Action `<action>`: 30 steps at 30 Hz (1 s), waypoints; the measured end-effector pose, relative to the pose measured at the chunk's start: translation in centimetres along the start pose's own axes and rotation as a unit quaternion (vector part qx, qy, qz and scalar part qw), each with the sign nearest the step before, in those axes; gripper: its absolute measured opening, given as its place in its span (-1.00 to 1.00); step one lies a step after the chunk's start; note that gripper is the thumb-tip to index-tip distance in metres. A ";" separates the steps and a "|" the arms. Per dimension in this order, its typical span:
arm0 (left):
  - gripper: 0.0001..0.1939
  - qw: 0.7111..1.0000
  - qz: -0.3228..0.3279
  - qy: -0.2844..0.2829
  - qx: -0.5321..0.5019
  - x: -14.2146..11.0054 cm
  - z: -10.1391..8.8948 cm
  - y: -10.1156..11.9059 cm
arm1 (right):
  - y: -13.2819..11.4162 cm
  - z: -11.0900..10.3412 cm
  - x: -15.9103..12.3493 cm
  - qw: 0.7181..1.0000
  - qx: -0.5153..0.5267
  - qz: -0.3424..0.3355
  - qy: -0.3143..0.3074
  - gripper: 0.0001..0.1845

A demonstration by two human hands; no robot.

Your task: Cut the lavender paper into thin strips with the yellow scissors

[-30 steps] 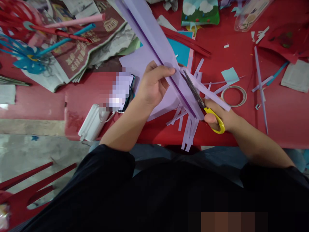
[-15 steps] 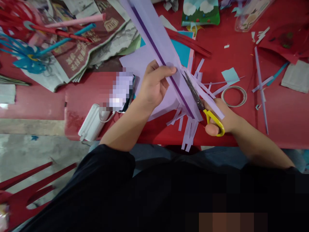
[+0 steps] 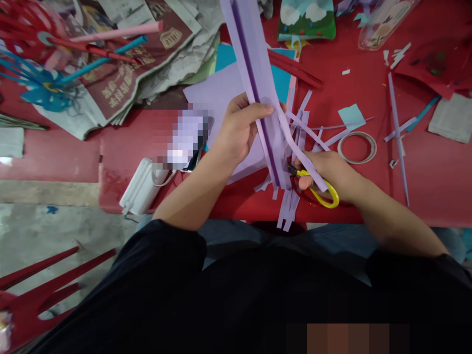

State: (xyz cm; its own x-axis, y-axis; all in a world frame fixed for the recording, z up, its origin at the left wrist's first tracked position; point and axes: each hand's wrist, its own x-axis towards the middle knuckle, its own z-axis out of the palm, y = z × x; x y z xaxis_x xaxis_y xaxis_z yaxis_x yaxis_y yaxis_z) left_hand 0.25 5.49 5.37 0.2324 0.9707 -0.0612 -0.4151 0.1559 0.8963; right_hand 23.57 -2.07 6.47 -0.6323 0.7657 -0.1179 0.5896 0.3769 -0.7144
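Note:
My left hand (image 3: 239, 129) pinches a long folded sheet of purple paper (image 3: 254, 54), thumb on top, and holds it raised and tilted over the table. A narrow partly cut strip (image 3: 298, 150) curls off the sheet's right edge and passes over my right hand (image 3: 328, 169). That hand is closed on the yellow-handled scissors (image 3: 334, 196), near the sheet's lower end. Most of the blades are hidden behind the purple paper. Beneath lie a flat purple sheet (image 3: 210, 96) and several cut purple strips (image 3: 289, 209) at the table's front edge.
On the red table (image 3: 368, 196) are a tape roll (image 3: 357, 147), a pale blue square (image 3: 351, 115) and a red strip bundle (image 3: 295, 69). A phone (image 3: 193, 155) and white power bank (image 3: 139, 187) lie left. Newspaper (image 3: 123, 91) and paper pinwheels (image 3: 47, 88) fill the back left.
The purple sheet has swung more upright. The scissors have moved down and left, their blades now mostly behind the paper, and the strip at the edge hangs more loosely.

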 end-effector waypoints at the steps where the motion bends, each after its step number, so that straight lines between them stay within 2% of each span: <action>1: -0.94 1.000 0.011 0.007 -0.001 0.2 -0.1 0.0 | 0.0 0.0 0.1 1.000 -0.005 0.022 -0.001 -0.28; 3: -0.93 0.999 0.037 0.037 -0.002 1.0 -0.7 -0.1 | 0.2 0.2 0.1 0.998 0.015 0.052 0.018 -0.32; 6: -0.93 0.995 0.048 0.092 -0.008 2.6 -2.6 0.0 | 0.8 0.5 0.0 0.992 0.105 0.056 0.050 -0.32; 10: -0.83 0.988 0.057 0.127 -0.073 4.8 -5.5 0.5 | 1.5 0.5 0.1 0.971 0.223 0.078 0.030 -0.36; 13: -0.79 0.979 0.079 0.152 -0.113 5.5 -6.3 0.9 | 1.8 0.4 0.2 0.959 0.261 0.109 0.026 -0.26; 18: -0.59 0.979 0.074 0.178 -0.064 5.2 -5.8 0.9 | 1.7 -0.1 0.1 0.953 0.284 0.097 -0.049 -0.18; 21: -0.43 0.969 0.102 0.225 -0.011 5.1 -5.7 0.6 | 1.4 -0.5 0.0 0.915 0.365 0.103 -0.139 -0.25; 23: -0.33 0.962 0.126 0.241 0.013 5.0 -5.7 0.6 | 1.3 -0.6 0.1 0.881 0.428 0.119 -0.164 -0.39; 24: -0.28 0.964 0.135 0.230 0.018 4.9 -5.7 0.6 | 1.3 -0.5 0.1 0.865 0.459 0.126 -0.156 -0.47; 26: -0.26 0.975 0.149 0.165 0.007 4.5 -5.6 0.9 | 1.3 -0.3 0.3 0.837 0.518 0.133 -0.114 -0.53; 28: -0.26 0.984 0.153 0.086 -0.011 4.0 -5.3 1.2 | 1.1 0.1 0.4 0.815 0.561 0.138 -0.050 -0.47; 30: -0.18 0.989 0.147 0.027 -0.015 3.4 -4.7 1.2 | 0.8 0.3 0.6 0.799 0.581 0.152 0.029 -0.39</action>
State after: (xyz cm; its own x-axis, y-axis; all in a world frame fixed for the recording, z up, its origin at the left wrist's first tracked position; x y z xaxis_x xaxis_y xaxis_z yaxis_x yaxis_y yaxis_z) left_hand -3.57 9.83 4.14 0.0502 0.9832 0.1752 -0.4835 -0.1296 0.8657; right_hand 23.48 -1.47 5.57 -0.5044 0.7655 -0.3996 -0.1751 -0.5438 -0.8208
